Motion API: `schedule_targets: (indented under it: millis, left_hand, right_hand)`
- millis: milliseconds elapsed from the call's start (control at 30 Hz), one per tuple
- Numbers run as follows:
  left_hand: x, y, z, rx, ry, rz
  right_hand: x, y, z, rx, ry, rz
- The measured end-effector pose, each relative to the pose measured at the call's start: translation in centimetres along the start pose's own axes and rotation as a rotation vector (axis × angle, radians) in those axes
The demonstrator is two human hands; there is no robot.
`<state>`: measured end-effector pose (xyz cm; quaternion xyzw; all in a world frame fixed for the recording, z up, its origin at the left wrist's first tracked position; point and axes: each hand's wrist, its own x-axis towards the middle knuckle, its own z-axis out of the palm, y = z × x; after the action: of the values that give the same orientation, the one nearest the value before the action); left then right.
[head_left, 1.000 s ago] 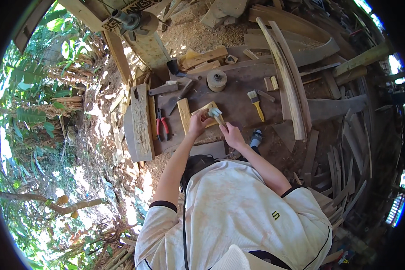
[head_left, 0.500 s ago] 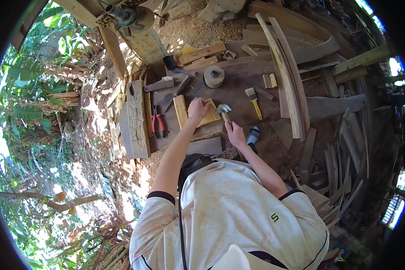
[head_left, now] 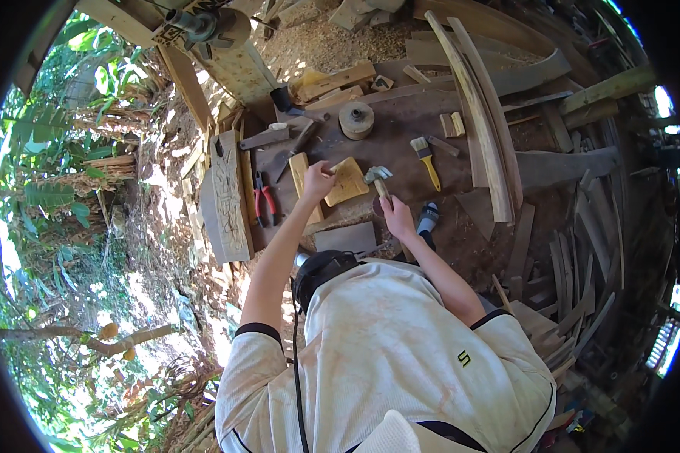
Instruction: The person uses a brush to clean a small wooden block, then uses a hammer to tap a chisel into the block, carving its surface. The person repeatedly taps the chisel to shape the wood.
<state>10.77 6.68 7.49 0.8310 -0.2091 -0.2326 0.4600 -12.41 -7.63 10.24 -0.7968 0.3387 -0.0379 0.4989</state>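
My right hand (head_left: 398, 219) is wrapped round the handle of a claw hammer (head_left: 378, 175), its metal head pointing away from me beside a small yellowish wooden board (head_left: 347, 183). Just left of that board, my left hand (head_left: 319, 181) is closed in a pinch over a narrow wooden block (head_left: 298, 167). Whatever its fingers hold is too small to make out. Red-handled pliers (head_left: 264, 199) lie to the left of the block, and a dark-bladed tool (head_left: 298, 151) lies just beyond it.
A round pale canister (head_left: 356, 121) stands farther back. A yellow-handled paintbrush (head_left: 425, 162) lies to the right. Long wooden strips (head_left: 480, 113) cross the right side, with scrap wood piled beyond. A thick rough plank (head_left: 231, 196) borders the left.
My left hand has shifted left, off the yellowish board, uncovering more of it. My right hand stays near its place with the hammer. The view has tilted slightly.
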Motion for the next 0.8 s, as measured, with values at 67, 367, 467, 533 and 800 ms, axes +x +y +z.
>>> schedule_targets:
  millis: [67,367,467,533,800]
  left_hand:
    - [-0.8,-0.4,-0.2,-0.041,-0.014,0.001]
    - [-2.7,-0.6,0.1,-0.02,-0.038,0.028]
    - [-2.9,0.4,0.5,0.057,-0.018,0.072]
    - [-2.9,0.7,0.6,0.083,0.008,0.109]
    - [-2.8,-0.3,1.3,-0.053,0.03,0.023]
  right_hand:
    - [-0.1,0.3,0.0,0.007,0.001,0.012]
    - [-0.2,0.4,0.0,-0.06,0.009,0.016]
    - [-0.5,1.2,-0.1,-0.093,-0.021,0.051]
    - [-0.8,1.5,0.0,-0.119,-0.041,0.07]
    - [-0.7,2.1,0.5,-0.105,-0.01,0.063]
